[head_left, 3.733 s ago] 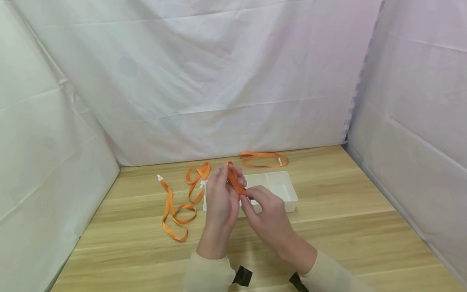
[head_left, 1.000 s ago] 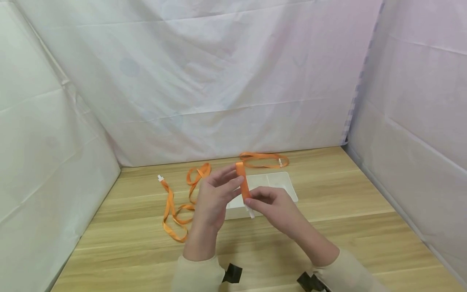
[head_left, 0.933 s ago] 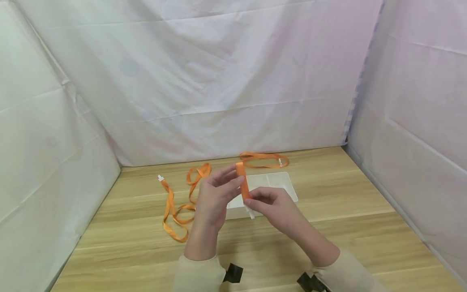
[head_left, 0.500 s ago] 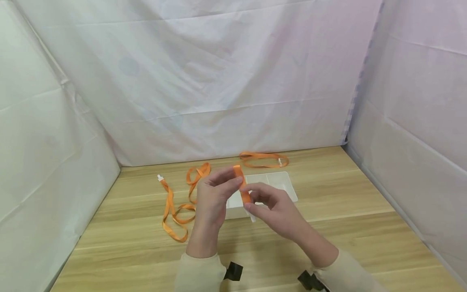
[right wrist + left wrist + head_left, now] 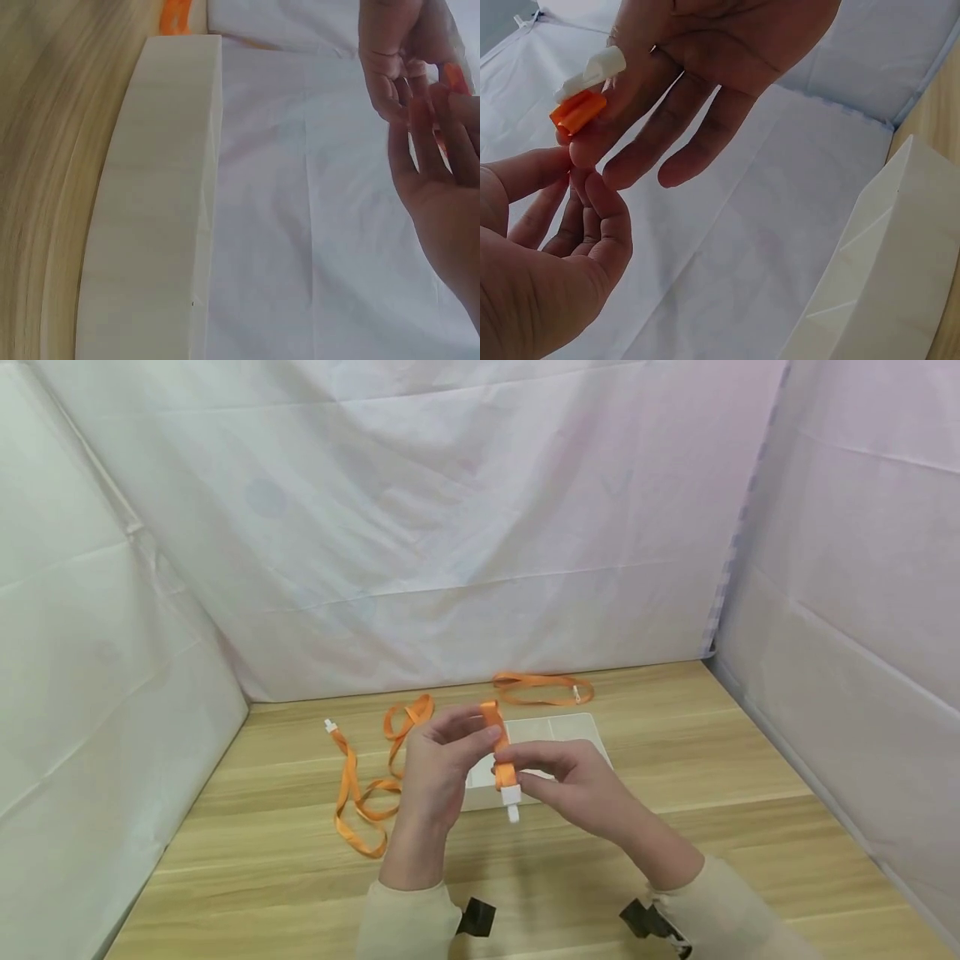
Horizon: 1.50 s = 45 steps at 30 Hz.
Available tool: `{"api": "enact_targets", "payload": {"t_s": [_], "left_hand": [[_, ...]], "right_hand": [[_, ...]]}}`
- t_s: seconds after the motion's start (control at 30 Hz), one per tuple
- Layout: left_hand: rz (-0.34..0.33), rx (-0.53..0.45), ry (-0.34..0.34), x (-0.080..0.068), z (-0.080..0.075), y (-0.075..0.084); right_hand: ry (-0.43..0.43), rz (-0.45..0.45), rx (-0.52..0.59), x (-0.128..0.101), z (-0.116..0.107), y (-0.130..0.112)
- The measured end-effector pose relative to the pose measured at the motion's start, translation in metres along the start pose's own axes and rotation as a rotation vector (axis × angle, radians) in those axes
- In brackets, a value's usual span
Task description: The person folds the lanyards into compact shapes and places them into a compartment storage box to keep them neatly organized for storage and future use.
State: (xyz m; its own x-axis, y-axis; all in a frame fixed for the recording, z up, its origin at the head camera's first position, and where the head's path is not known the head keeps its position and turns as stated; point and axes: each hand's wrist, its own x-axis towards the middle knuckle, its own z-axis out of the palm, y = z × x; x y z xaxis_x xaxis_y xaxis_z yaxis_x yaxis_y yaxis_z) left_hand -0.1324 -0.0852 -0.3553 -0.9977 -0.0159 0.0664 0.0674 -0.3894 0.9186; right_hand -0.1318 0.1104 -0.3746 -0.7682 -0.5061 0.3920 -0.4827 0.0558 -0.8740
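**Folding an orange lanyard above the tray**

Pinching together, the left hand (image 5: 442,760) and right hand (image 5: 573,785) hold a folded orange lanyard (image 5: 501,752) in the air over the white tray (image 5: 581,731); its white clip (image 5: 512,798) dangles below. Two more lanyards (image 5: 367,777) lie on the wooden table (image 5: 712,760).

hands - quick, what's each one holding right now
Left hand: pinches the top of the folded orange lanyard.
Right hand: pinches the same lanyard lower down, just above its white clip.
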Motion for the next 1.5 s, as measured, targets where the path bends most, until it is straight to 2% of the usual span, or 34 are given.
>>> {"api": "enact_targets", "payload": {"t_s": [0.13, 0.27, 0.37, 0.43, 0.5, 0.57, 0.63, 0.83, 1.0, 1.27, 1.4, 1.5], "left_hand": [[0.02, 0.017, -0.01, 0.001, 0.001, 0.0], [0.05, 0.052, -0.007, 0.002, 0.001, -0.002], [0.081, 0.08, -0.035, 0.004, 0.0, -0.005], [0.112, 0.094, -0.072, 0.005, -0.001, -0.008], [0.139, 0.098, -0.116, 0.005, -0.001, -0.011], [0.16, 0.113, -0.146, 0.004, -0.002, -0.014], [0.166, 0.138, -0.161, 0.002, -0.001, -0.014], [0.15, 0.244, -0.128, -0.002, 0.003, -0.013], [0.168, 0.295, -0.135, -0.004, 0.002, -0.013], [0.183, 0.309, -0.193, -0.005, 0.0, -0.018], [0.222, 0.336, -0.185, -0.004, 0.002, -0.02], [0.226, 0.359, -0.166, -0.003, 0.004, -0.02]], "right_hand": [[0.088, -0.135, -0.133, 0.001, 0.004, 0.003], [0.182, -0.363, -0.267, 0.004, 0.006, 0.007], [0.221, -0.536, -0.325, 0.007, 0.005, 0.01], [0.224, -0.604, -0.345, 0.009, 0.004, 0.01], [0.213, -0.612, -0.341, 0.011, 0.002, 0.01], [0.206, -0.557, -0.328, 0.011, 0.0, 0.008], [0.214, -0.458, -0.32, 0.009, -0.001, 0.006], [0.23, -0.083, -0.181, 0.007, -0.001, -0.006], [0.235, 0.122, -0.114, 0.008, -0.005, -0.014], [0.258, 0.335, -0.122, 0.011, -0.008, -0.022], [0.236, 0.392, -0.115, 0.014, -0.011, -0.023], [0.195, 0.414, -0.117, 0.015, -0.015, -0.022]]}}
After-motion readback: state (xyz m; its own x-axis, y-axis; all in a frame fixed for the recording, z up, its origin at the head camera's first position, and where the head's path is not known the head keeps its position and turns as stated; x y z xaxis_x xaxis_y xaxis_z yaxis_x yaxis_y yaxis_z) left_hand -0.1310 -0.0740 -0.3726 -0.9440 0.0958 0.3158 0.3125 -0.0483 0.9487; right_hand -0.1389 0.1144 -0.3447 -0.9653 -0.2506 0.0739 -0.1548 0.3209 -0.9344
